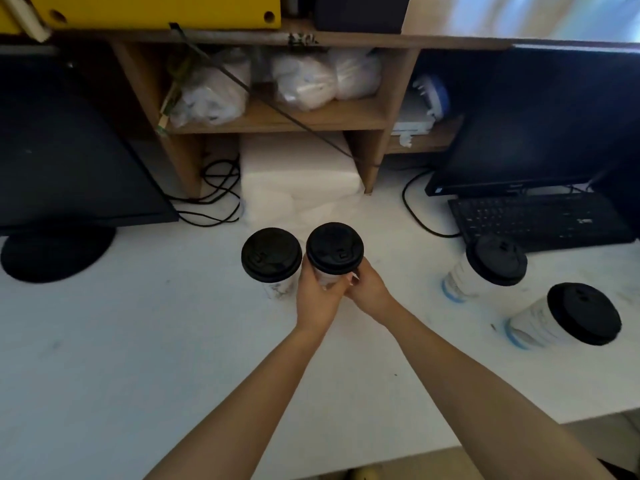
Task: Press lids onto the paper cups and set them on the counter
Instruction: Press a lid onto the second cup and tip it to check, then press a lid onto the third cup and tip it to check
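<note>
Both hands wrapped round held cup (327, 277) with black lid (335, 248) on: left hand (317, 297) on its left side, right hand (369, 289) on its right, fingers meeting in front. Second lidded cup (272, 256) just left of held cup, on white counter (138, 341). Two more lidded cups (485, 268) (561, 320) well right of it, near keyboard (540, 218).
</note>
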Tool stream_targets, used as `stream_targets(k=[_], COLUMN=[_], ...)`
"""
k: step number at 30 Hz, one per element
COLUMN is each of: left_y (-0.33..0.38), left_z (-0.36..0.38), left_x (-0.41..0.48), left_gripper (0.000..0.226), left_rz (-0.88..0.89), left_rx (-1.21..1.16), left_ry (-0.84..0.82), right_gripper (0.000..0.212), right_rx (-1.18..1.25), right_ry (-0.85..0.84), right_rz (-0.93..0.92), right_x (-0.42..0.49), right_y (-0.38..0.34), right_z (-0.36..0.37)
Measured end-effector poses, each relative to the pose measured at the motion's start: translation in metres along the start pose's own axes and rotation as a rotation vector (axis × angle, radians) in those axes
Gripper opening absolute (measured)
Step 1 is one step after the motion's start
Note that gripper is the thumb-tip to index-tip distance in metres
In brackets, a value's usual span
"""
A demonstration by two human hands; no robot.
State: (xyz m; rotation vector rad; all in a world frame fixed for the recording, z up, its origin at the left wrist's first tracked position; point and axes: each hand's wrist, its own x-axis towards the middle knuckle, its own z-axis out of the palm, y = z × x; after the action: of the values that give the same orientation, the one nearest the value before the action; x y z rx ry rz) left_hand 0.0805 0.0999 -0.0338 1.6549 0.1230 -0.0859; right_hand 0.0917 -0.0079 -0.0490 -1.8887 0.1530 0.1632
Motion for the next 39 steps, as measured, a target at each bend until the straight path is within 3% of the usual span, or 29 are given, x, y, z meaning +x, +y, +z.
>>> stream_targets(k=[6, 11, 14, 22, 28, 33, 39], left_y=[0.002, -0.003, -0.006, 0.019, 0.046, 0.063, 0.061], left_z=[-0.003, 0.002, 0.011, 0.078, 0.141, 0.175, 0.189], left_x=[-0.003, -0.018, -0.029, -0.017, 0.003, 0.016, 0.027], left_gripper=[0.061, 0.049, 0.045, 0.050, 0.080, 0.095, 0.091], left_rz=[-0.063, -0.515, -0.634, -0.466, -0.251, -0.141, -0.116], left_rx=[0.066, -0.031, -0.103, 0.210, 0.325, 0.289, 0.183], left_ry=[0.019, -0.008, -0.058, -0.370, -0.590, -0.751, -0.826], right_gripper=[0.059, 0.064, 0.059, 0.038, 0.062, 0.068, 0.083], right_rx=[0.014, -0.007, -0.054, -0.217, -0.167, -0.040, 0.069], right_ry=[-0.077, -0.217, -0.248, -0.130, 0.117, 0.406, 0.488], right_rz=[0.031, 0.197, 0.309, 0.590, 0.640, 0.536, 0.307], right_x=[-0.002, -0.007, -0.015, -0.075, -0.089, -0.079, -0.064], right_y=[-0.011, -0.024, -0.027, -0.007, 0.004, 0.011, 0.021], right_z=[-0.001, -0.025, -0.050, -0.130, -0.168, -0.188, -0.197])
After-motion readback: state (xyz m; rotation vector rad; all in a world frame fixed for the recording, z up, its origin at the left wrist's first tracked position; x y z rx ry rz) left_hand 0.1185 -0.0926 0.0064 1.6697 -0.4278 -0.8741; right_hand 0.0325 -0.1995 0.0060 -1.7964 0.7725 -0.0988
